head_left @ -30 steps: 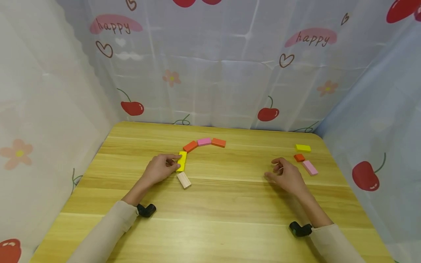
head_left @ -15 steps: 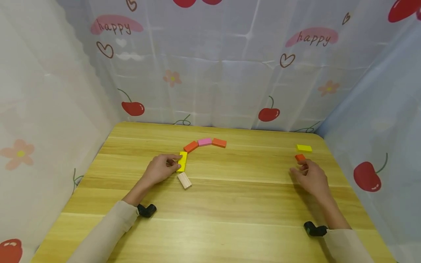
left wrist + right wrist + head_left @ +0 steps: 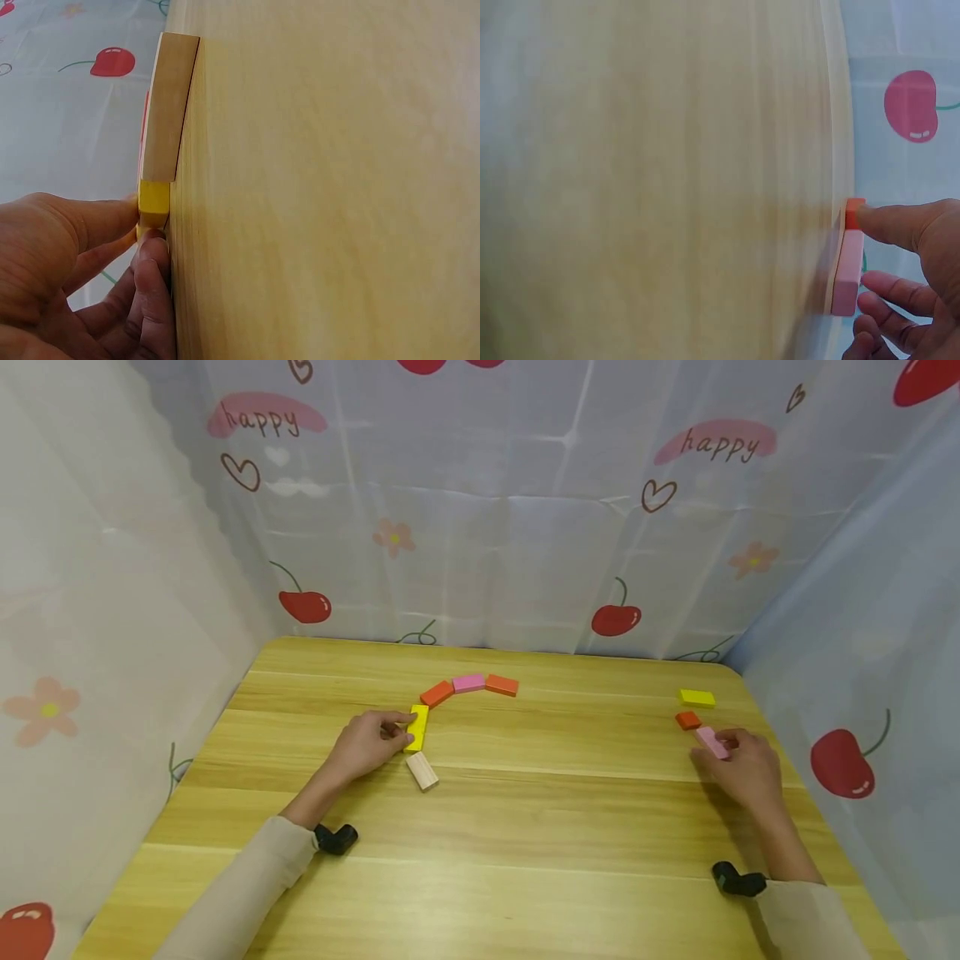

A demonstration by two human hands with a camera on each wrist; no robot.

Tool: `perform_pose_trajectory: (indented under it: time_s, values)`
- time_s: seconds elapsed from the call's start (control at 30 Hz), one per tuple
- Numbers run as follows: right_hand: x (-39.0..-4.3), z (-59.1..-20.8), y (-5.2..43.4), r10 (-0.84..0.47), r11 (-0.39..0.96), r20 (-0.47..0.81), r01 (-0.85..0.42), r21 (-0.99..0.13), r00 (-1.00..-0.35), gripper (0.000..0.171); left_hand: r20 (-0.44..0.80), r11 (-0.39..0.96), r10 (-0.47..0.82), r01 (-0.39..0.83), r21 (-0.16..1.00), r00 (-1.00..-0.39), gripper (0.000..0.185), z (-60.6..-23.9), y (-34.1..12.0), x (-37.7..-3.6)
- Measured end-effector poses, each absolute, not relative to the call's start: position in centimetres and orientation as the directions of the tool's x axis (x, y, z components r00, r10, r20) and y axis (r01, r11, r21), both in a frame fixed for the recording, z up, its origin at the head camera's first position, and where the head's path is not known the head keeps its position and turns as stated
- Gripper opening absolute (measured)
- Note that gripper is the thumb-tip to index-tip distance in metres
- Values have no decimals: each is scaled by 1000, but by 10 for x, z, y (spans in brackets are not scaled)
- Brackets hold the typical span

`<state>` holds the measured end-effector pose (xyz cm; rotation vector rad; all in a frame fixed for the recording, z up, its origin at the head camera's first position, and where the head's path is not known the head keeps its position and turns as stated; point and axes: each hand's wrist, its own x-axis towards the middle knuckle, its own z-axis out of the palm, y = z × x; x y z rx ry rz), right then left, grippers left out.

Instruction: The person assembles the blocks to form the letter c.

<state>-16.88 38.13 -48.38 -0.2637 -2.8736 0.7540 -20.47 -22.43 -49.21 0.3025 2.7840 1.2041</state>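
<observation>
At right of the wooden table (image 3: 525,827), the right hand (image 3: 746,771) pinches a flat pink block (image 3: 709,742), partly hiding it, while the left hand (image 3: 365,745) grips a yellow block (image 3: 418,727) at centre.

- The right hand (image 3: 742,768) has moved from the middle of the table (image 3: 525,860) out toward its right edge, past the small orange block (image 3: 687,720).
- Its fingers, loose in the air a second ago, now close on the pale pink block (image 3: 709,742).
- The right forearm and sleeve (image 3: 810,918) have swung outward with it.
</observation>
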Motion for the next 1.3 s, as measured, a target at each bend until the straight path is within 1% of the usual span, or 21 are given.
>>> perform_pose_trajectory:
  time_s: [0.43, 0.7, 1.03, 1.3]
  values:
    - [-167, -481, 392, 242, 838, -23, 221, -498, -970, 62, 1, 670, 226, 156, 726, -974, 39, -492, -224, -205]
    - [-168, -483, 396, 247, 849, -20, 227, -477, -969, 55, 6, 670, 227, 160, 725, -974, 39, -494, -225, -204]
    - [-172, -485, 398, 262, 859, -33, 248, -448, -965, 54, 13, 669, 230, 168, 724, -973, 39, -495, -225, -205]
    - [-170, -483, 397, 275, 847, -30, 257, -465, -961, 56, 8, 669, 229, 164, 725, -973, 39, -495, -225, -205]
